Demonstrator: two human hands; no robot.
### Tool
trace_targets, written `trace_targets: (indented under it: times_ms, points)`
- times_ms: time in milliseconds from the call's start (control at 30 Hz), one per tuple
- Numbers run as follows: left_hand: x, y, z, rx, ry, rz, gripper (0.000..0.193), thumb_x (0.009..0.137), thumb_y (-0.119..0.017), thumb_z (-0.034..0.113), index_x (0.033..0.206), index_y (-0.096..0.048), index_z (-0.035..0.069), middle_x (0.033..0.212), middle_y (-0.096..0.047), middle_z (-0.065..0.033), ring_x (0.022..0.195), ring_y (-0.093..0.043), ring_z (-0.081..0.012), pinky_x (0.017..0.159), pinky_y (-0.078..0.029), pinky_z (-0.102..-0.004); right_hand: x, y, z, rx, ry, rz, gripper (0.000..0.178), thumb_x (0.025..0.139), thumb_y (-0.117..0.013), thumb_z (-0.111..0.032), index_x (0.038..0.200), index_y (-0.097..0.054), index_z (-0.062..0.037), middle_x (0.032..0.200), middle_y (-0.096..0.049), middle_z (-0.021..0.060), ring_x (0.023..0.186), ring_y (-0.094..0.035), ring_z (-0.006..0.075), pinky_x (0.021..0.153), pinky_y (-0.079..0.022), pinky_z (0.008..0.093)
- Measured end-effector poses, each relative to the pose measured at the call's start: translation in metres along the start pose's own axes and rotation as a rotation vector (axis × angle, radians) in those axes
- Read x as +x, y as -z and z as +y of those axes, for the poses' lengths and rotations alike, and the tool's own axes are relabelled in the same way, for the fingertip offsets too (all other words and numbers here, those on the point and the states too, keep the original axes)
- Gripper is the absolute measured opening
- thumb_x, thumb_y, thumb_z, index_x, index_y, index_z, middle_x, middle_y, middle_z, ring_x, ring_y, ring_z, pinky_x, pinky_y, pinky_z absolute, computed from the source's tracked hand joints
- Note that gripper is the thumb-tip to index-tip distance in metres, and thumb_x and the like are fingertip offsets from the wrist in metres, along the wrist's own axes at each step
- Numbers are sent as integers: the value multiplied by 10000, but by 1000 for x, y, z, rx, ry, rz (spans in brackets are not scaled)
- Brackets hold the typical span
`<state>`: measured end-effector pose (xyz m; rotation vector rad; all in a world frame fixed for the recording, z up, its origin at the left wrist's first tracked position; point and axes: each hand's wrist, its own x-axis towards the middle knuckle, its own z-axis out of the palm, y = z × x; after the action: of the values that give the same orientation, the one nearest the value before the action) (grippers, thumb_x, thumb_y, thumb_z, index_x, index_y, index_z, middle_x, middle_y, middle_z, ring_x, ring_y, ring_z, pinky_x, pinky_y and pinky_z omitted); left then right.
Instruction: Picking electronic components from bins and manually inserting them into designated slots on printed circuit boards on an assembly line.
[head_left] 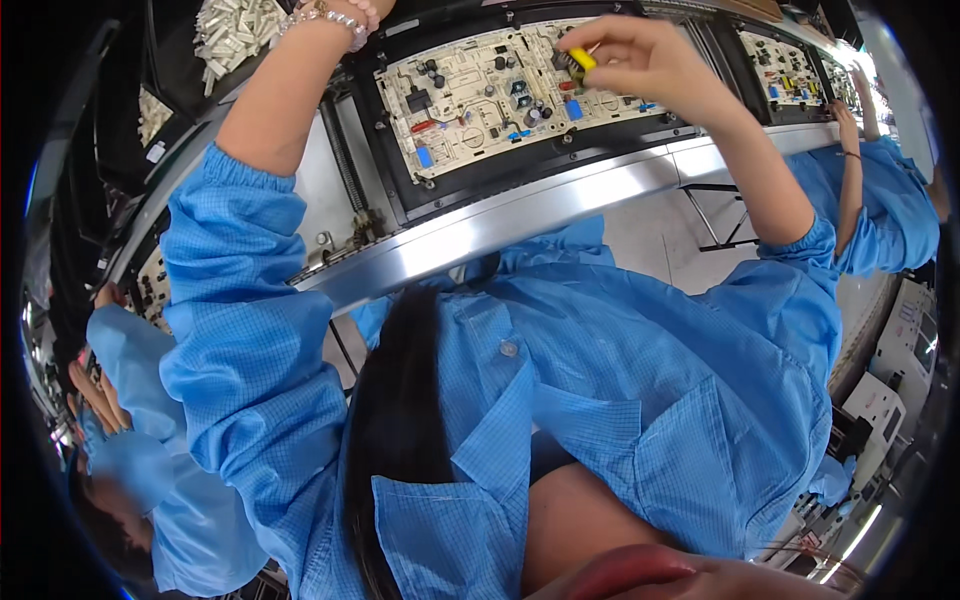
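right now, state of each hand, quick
Left hand: out of view; can't tell.
Right hand: pinching a small yellow rectangular component over the cream circuit board.

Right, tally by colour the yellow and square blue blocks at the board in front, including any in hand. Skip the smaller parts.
Yellow block: 1, in the right hand
Square blue blocks: 2, on the board (left block, right block)
Total: 3

At eleven o'clock, the top edge cuts my left arm (270,115) off past the bracelets (345,28), leaving my left fingers unseen. At one o'clock, my right fingers (608,30) hide part of the yellow component (582,59) and the circuit board (465,100).
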<state>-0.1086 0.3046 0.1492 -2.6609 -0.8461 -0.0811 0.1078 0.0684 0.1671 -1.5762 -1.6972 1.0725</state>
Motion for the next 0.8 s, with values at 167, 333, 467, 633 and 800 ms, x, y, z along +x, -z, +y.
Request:
trace_targets:
  times_ms: [167, 333, 467, 633, 800]
  points:
    - [-13, 1, -6, 5, 105, 16, 171, 811, -563, 68, 805, -732, 38, 827, -702, -191, 813, -702, -335, 724, -557, -414, -3, -29, -14, 132, 103, -119, 429, 875, -644, 14, 1297, -569, -16, 1160, -628, 89, 1015, -613, 134, 916, -514, 271]
    - [-5, -5, -2, -15, 79, 47, 162, 796, -567, 46, 798, -729, 36, 832, -698, -199, 806, -699, -340, 715, -556, -424, -3, -32, -13, 215, 80, -149, 415, 847, -677, 18, 1247, -567, -2, 1109, -620, 75, 1045, -607, 142, 962, -501, 286]
    - [-3, -11, -2, -53, 86, 115, 174, 798, -554, 26, 811, -727, 30, 844, -699, -203, 811, -700, -343, 713, -557, -431, 3, -40, -11, -50, 239, -100, 356, 840, -683, -1, 1188, -612, -32, 1113, -628, 61, 1037, -613, 146, 964, -503, 289]
    - [-9, -7, -1, -107, 163, 39, 198, 843, -529, 28, 862, -726, 26, 883, -705, -207, 848, -705, -344, 734, -562, -429, 19, -61, -20, -586, 537, 78, 375, 791, -744, -102, 1151, -643, -74, 1065, -646, 106, 990, -618, 279, 844, -505, 372]
    - [-21, -5, -5, -108, 177, 55, 186, 859, -533, 46, 881, -717, 30, 911, -699, -198, 854, -704, -341, 725, -566, -420, 39, -73, -22, -759, 550, 43, 252, 792, -724, -104, 1026, -642, -61, 982, -634, 91, 966, -602, 286, 837, -490, 393]
